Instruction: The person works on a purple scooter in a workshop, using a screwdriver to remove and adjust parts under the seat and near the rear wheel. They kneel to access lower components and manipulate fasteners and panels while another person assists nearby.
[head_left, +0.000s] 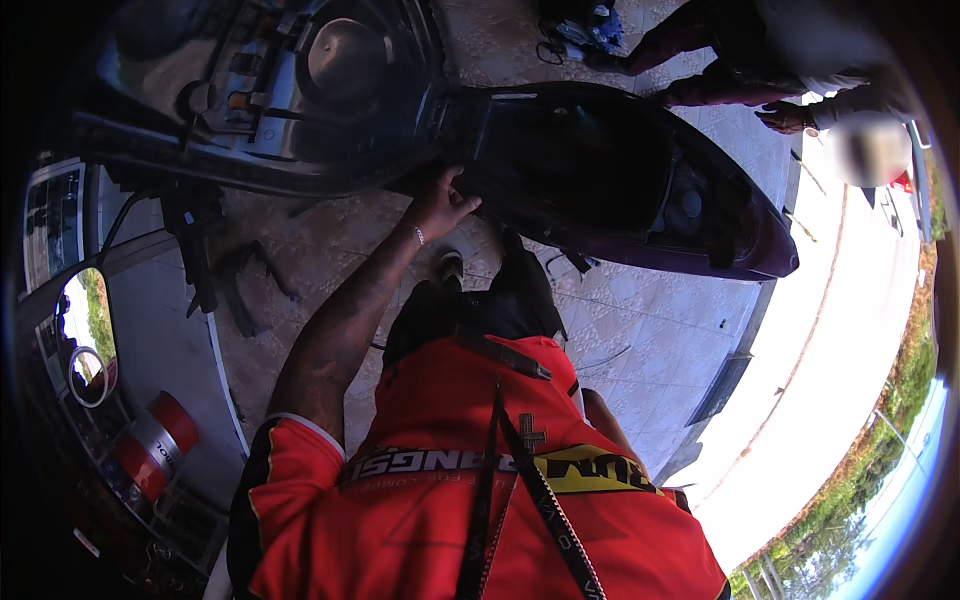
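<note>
My left hand (445, 205) reaches up to the joint between a large black vehicle piece (360, 130) and an elongated dark body section (570, 160) with a purple outer edge. Its fingers are curled at the black piece's lower edge, thumb sticking out. The large piece shows a round recess and fittings. The body section has an open dark compartment and a smaller recess toward its pointed right end. My right forearm shows only slightly beside my red shirt; the hand is hidden.
Another person's legs (700, 80) and hand (785, 118) are at top right, near tools (590, 30). Dark loose parts (260, 290) lie on the tiled floor (630, 350). A red drum (155, 445) and glass case (55, 230) stand left; a bright road (810, 370) runs right.
</note>
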